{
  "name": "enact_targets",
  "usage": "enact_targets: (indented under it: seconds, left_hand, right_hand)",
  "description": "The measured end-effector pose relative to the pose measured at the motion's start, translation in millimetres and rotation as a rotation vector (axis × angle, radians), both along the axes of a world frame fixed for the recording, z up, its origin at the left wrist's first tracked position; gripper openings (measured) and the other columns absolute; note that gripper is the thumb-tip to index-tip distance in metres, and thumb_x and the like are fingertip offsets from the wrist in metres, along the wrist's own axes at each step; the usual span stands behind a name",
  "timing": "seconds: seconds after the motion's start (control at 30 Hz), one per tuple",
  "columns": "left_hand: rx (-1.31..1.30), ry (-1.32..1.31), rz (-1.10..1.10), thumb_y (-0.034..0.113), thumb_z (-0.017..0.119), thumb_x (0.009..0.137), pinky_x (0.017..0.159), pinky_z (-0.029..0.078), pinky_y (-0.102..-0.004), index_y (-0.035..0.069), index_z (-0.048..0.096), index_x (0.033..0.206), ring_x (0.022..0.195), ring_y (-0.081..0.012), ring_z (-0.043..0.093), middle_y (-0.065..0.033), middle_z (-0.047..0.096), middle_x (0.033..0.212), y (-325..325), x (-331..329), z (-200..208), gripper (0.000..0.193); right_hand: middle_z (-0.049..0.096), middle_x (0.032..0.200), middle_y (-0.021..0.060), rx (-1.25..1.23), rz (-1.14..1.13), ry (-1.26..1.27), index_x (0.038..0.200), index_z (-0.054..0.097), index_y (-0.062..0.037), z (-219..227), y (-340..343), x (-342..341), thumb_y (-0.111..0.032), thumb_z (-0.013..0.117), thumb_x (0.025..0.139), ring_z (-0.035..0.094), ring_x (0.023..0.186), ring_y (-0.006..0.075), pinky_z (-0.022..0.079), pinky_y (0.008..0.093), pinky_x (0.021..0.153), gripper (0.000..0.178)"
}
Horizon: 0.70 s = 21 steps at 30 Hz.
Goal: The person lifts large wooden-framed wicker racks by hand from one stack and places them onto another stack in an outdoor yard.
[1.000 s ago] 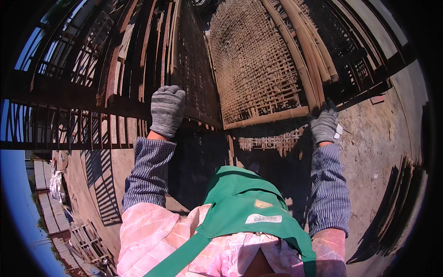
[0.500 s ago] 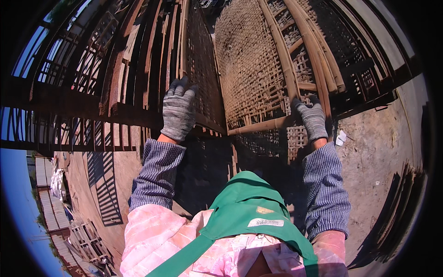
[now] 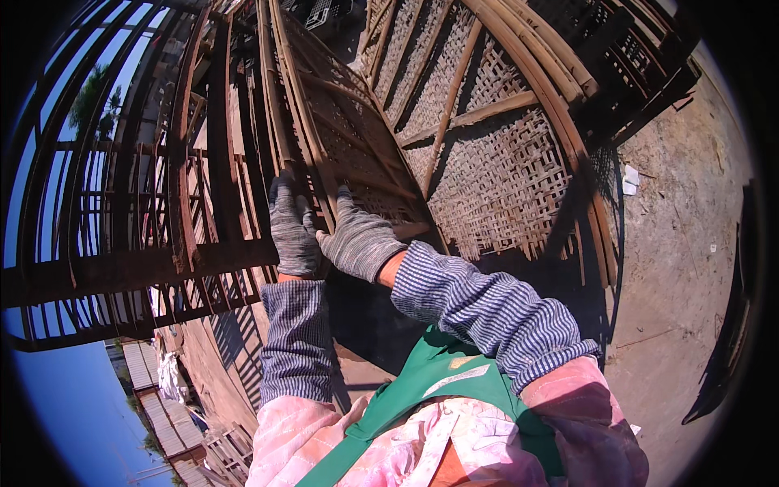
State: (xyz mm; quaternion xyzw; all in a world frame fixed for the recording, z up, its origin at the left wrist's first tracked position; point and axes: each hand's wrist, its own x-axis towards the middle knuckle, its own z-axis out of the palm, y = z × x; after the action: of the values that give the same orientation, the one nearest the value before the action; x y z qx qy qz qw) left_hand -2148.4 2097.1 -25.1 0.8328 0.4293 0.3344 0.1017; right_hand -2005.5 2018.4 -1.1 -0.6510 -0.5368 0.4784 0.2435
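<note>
Several woven bamboo panels stand on edge in a rack. At the left side of the gap, my left hand [image 3: 294,233], in a grey knitted glove, is closed around the bamboo edge poles of the panels there. Close beside it my right hand [image 3: 359,237], gloved alike, grips the edge of a bamboo-framed woven panel [image 3: 357,122], its thumb on the near side. Its fingertips are partly hidden behind the edge. To the right leans another woven panel [image 3: 507,183] with bamboo cross slats, untouched by either hand.
A rusty metal rack [image 3: 138,276] with upright bars runs along the left, its rail reaching toward my left wrist. Bamboo poles [image 3: 544,49] edge the panels on the right. White scraps [image 3: 630,180] lie on the concrete ground [image 3: 673,252].
My right hand has gone from the right-hand panel's edge across to beside my left hand, and a panel has swung left with it. The slatted panel behind now shows. The view has shifted.
</note>
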Motion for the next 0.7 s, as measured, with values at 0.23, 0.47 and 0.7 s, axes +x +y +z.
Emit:
enact_targets:
  seconds: [0.23, 0.47, 0.7]
  left_hand:
    - [-0.136, -0.259, 0.049, 0.006, 0.047, 0.096, 0.103, 0.041, -0.0362, 0.000, 0.049, 0.132, 0.121, -0.0290, 0.052, -0.0159, 0.053, 0.131, 6.5, -17.0, -11.4, 0.037]
    - [-0.223, -0.123, 0.059, 0.025, 0.063, 0.092, 0.106, 0.038, -0.0378, 0.000, 0.049, 0.133, 0.125, -0.0282, 0.047, -0.0164, 0.050, 0.133, 3.0, -19.6, 10.4, 0.050]
    - [-0.186, 0.297, 0.123, 0.011, 0.062, 0.085, 0.113, 0.031, -0.0414, 0.007, 0.045, 0.137, 0.134, -0.0343, 0.037, -0.0174, 0.045, 0.139, 7.6, -5.2, 34.7, 0.055]
  right_hand:
    - [0.052, 0.123, 0.0359, 0.007, 0.071, 0.083, 0.143, 0.010, 0.0149, -3.7, 9.7, -22.7, -0.041, 0.051, 0.088, 0.058, 0.113, 0.0387, 0.043, 0.0406, 0.100, 0.088]
    - [0.053, 0.122, 0.0355, -0.022, 0.227, 0.161, 0.144, 0.009, 0.0127, 1.1, 11.5, -16.6, -0.049, 0.056, 0.085, 0.059, 0.111, 0.0386, 0.047, 0.0395, 0.096, 0.097]
    - [0.052, 0.127, 0.0315, 0.061, 0.323, 0.129, 0.141, 0.030, 0.0100, 0.3, -1.4, 19.2, -0.062, 0.056, 0.083, 0.052, 0.120, 0.0392, 0.040, 0.0411, 0.103, 0.096]
